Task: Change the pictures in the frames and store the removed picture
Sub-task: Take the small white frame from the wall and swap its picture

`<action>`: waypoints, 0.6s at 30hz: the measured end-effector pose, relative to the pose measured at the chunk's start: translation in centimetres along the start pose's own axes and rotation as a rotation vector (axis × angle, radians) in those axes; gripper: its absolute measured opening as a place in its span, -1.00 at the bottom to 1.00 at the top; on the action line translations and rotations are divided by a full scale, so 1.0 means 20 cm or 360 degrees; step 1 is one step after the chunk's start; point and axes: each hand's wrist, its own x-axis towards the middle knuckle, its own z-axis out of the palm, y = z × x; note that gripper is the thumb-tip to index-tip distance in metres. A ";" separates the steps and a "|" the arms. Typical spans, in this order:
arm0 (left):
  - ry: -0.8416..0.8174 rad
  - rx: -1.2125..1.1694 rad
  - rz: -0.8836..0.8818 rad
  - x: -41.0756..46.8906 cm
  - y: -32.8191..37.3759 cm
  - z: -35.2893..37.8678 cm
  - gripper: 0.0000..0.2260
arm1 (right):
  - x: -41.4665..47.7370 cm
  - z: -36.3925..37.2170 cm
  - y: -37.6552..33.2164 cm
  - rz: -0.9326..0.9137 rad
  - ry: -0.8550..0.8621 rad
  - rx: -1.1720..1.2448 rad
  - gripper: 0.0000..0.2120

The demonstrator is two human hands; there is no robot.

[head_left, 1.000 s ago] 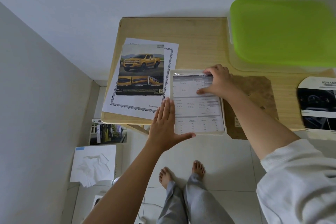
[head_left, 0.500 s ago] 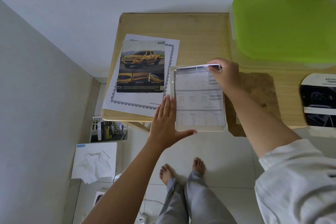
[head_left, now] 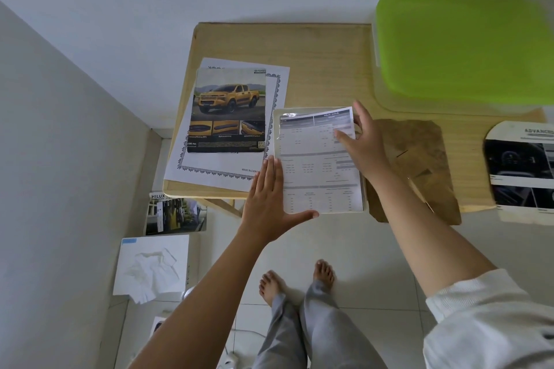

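Head view: the white frame (head_left: 276, 135) lay flat at the near edge of the wooden surface (head_left: 314, 63), its near end slightly past that edge, with a printed sheet (head_left: 314, 165) of grey tables lying in it. The left hand (head_left: 269, 204) was spread open, its straight fingers laid along the frame's left side and its thumb stretched under the near rim. The right hand (head_left: 364, 141) was also open, with its fingers resting on the sheet's far right part and its thumb raised beside the far right corner. Just left of the frame, a picture of a yellow truck (head_left: 229, 111) lay on a bordered white paper (head_left: 227, 171). Just right of the frame lay a brown backing board (head_left: 419, 165), partly under the right forearm. Farther right, another car picture (head_left: 521, 165) overhung the near edge, and a green lid (head_left: 461, 48) sat at the far right. On the floor lay a brochure (head_left: 175, 213) and a tissue box (head_left: 153, 266).
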 end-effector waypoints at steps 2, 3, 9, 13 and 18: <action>-0.0003 0.0006 -0.0009 0.00 0.00 0.00 0.11 | -0.04 0.01 0.02 0.0051 -0.0018 0.0074 -0.34; -0.0005 0.0009 -0.0010 0.00 0.00 0.00 0.11 | -0.07 0.01 0.03 0.0062 -0.0031 0.0108 -0.34; -0.0027 0.0004 0.0002 0.00 -0.01 0.00 0.12 | -0.21 0.01 0.09 0.0097 -0.0033 0.0265 -0.36; -0.0029 -0.0031 0.0047 0.01 -0.02 -0.01 0.11 | -0.21 -0.01 0.07 0.0094 0.0003 0.0293 -0.37; -0.0023 -0.0176 0.0012 0.01 -0.02 -0.04 0.02 | -0.23 -0.03 0.05 0.0047 -0.0037 0.0444 -0.38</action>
